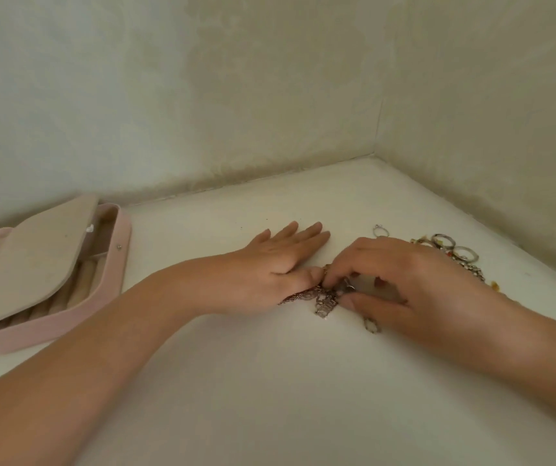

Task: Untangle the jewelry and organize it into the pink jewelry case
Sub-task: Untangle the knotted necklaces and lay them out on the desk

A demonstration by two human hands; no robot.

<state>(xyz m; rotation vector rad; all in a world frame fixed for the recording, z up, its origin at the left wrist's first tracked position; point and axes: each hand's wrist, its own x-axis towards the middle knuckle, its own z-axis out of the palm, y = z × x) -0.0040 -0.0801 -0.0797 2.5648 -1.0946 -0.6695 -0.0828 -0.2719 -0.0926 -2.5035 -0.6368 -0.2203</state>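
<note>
From where I sit the job looks barely begun. My right grip (404, 280) is closed narrow, fingertips and thumb pinching the tangle of chains (323, 297), which lies on the table (270, 381) directly under those fingertips. My left grip (280, 260) is spread flat with the fingers straight. Its thumb side presses down on the near end of the same tangle, touching the right fingertips. I judge this to be the untangling step: one grip pins, the other picks at a strand. The knot looks tight, and no chain is laid out free.

Just below the right grip's thumb lies a small pale pendant (371, 325); I cannot tell whether it is joined to the tangle. Beyond the right grip's knuckles sits a heap of rings (455, 253), with a lone silver ring (381, 231) just past its fingertips. All of that has yet to be sorted.

The pink jewelry case (108, 284) stands well apart, out past the left grip's wrist. A beige flap (34, 253) lies tilted across most of its opening. Along its near side I can see cream padded rolls (68, 297) with nothing that I can make out set on them. A small bright speck shows at the flap's edge, too small to identify. So, as far as I can see, nothing is filed in the case yet.
</note>
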